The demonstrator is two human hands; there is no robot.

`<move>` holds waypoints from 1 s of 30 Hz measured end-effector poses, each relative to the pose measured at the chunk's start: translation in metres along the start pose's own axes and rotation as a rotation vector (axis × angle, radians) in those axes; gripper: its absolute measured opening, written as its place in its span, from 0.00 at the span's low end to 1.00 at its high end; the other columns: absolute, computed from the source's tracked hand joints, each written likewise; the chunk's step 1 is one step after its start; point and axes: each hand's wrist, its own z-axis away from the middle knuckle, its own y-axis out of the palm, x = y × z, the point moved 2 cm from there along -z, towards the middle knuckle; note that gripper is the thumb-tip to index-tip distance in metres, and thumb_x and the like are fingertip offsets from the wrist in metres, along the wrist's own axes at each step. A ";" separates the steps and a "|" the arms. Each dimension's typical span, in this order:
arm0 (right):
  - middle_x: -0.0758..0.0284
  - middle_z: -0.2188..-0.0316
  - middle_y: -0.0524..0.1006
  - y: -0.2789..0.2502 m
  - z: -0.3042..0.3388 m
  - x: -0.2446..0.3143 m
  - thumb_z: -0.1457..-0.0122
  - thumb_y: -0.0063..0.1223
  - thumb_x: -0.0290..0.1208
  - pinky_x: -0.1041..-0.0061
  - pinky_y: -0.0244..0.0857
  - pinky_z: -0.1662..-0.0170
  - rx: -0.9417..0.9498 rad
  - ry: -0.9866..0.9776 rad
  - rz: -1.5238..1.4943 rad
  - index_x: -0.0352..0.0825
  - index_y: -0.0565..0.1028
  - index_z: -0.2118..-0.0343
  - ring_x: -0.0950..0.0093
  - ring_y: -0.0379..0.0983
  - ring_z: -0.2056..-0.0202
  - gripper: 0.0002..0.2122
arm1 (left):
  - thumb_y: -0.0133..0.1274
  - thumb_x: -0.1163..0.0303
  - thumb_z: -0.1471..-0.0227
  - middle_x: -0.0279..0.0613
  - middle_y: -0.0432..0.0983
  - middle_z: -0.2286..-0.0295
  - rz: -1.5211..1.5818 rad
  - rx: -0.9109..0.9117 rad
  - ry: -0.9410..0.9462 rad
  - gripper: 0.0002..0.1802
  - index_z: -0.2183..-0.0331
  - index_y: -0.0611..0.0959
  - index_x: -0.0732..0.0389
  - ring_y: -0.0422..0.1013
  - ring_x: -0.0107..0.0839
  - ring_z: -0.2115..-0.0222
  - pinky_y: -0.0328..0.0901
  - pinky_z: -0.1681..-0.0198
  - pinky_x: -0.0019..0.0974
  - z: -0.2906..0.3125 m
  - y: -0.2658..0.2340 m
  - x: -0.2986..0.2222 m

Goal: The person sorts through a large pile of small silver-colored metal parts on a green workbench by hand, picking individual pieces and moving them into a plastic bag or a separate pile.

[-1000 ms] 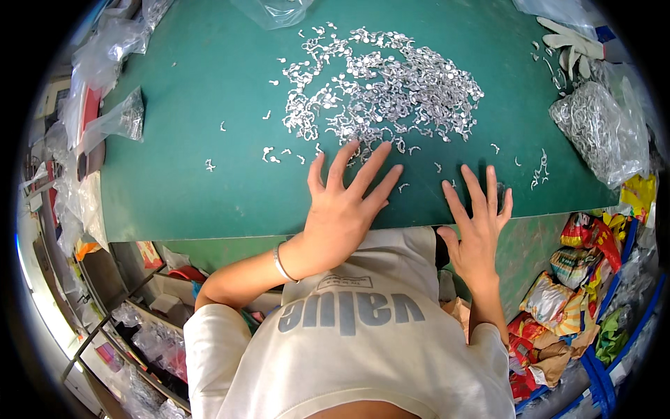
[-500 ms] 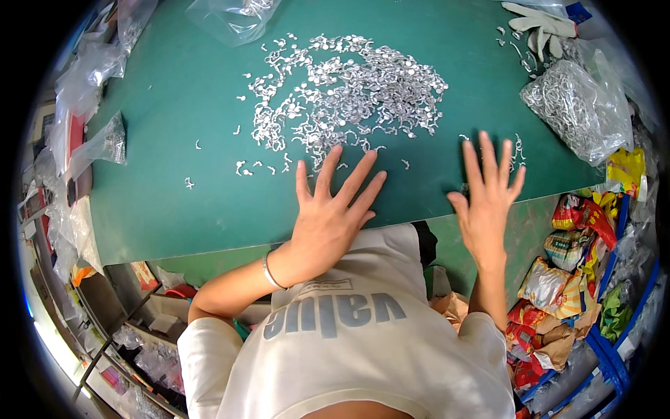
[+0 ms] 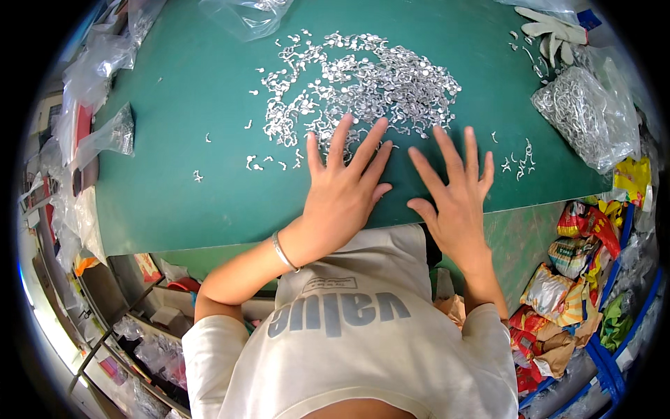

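Note:
A loose heap of small silvery metal parts (image 3: pixel 391 87), each with a round head and a curved tail, lies on the green tabletop (image 3: pixel 181 216). My left hand (image 3: pixel 342 188) is spread palm down at the heap's near edge, its fingertips over some of the parts. To its right, my right hand (image 3: pixel 453 188) is also spread, palm down, just short of the heap. Neither hand grips anything. What lies under the left fingers is hidden. A small group of similar parts (image 3: pixel 520 162) lies to the right of my right hand.
A clear bag of silvery parts (image 3: pixel 586 115) stands at the right, with a white work glove (image 3: pixel 551 31) behind it. Another clear bag (image 3: pixel 248 17) is at the far edge. Plastic bags (image 3: pixel 115 136) line the left side. Colourful packages (image 3: pixel 551 293) are heaped below right.
My right hand has moved left, away from the small group of parts and toward my left hand. My left hand has reached slightly farther toward the heap. The view has shifted a little.

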 end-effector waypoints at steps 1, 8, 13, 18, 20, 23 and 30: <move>0.65 0.35 0.56 0.002 -0.001 0.002 0.53 0.63 0.41 0.36 0.36 0.40 -0.006 -0.037 -0.020 0.46 0.72 0.45 0.51 0.43 0.33 0.29 | 0.59 0.58 0.53 0.38 0.53 0.38 -0.003 -0.007 0.008 0.32 0.47 0.75 0.57 0.47 0.54 0.39 0.48 0.46 0.74 -0.001 0.001 0.000; 0.65 0.35 0.57 0.003 0.003 -0.006 0.51 0.61 0.42 0.36 0.37 0.41 -0.016 0.034 0.022 0.48 0.73 0.46 0.51 0.44 0.34 0.27 | 0.59 0.63 0.53 0.43 0.51 0.38 0.150 0.095 -0.030 0.31 0.46 0.74 0.58 0.45 0.58 0.38 0.46 0.44 0.74 0.022 -0.005 -0.008; 0.64 0.35 0.56 0.013 0.004 0.014 0.54 0.62 0.46 0.34 0.37 0.43 0.080 -0.053 -0.069 0.45 0.71 0.45 0.50 0.44 0.34 0.31 | 0.60 0.72 0.54 0.52 0.53 0.40 0.253 0.020 -0.100 0.29 0.49 0.74 0.64 0.46 0.59 0.38 0.46 0.44 0.74 0.038 -0.013 0.004; 0.67 0.34 0.55 0.012 0.016 0.024 0.58 0.63 0.48 0.33 0.40 0.44 0.154 -0.106 -0.131 0.45 0.67 0.41 0.53 0.43 0.34 0.37 | 0.54 0.77 0.51 0.53 0.56 0.41 0.307 -0.047 -0.132 0.26 0.48 0.73 0.63 0.49 0.58 0.38 0.41 0.41 0.70 0.048 -0.012 0.015; 0.70 0.34 0.55 0.019 0.013 0.028 0.58 0.64 0.49 0.33 0.40 0.44 0.172 -0.148 -0.106 0.46 0.67 0.41 0.56 0.44 0.33 0.37 | 0.52 0.79 0.50 0.52 0.57 0.41 0.284 -0.027 -0.133 0.26 0.47 0.73 0.63 0.49 0.55 0.38 0.39 0.39 0.69 0.046 -0.012 0.016; 0.74 0.34 0.56 0.018 0.018 0.027 0.59 0.65 0.48 0.33 0.40 0.42 0.220 -0.120 -0.038 0.44 0.67 0.41 0.60 0.46 0.34 0.39 | 0.52 0.80 0.50 0.48 0.56 0.40 0.192 0.034 -0.105 0.26 0.47 0.72 0.64 0.49 0.52 0.37 0.39 0.41 0.72 0.041 -0.011 0.016; 0.72 0.34 0.54 -0.002 0.047 -0.023 0.56 0.65 0.43 0.35 0.32 0.39 0.222 0.175 0.220 0.39 0.59 0.36 0.58 0.41 0.32 0.42 | 0.53 0.77 0.50 0.45 0.55 0.39 0.163 0.031 -0.109 0.28 0.46 0.71 0.66 0.49 0.51 0.37 0.43 0.45 0.79 0.041 -0.009 0.019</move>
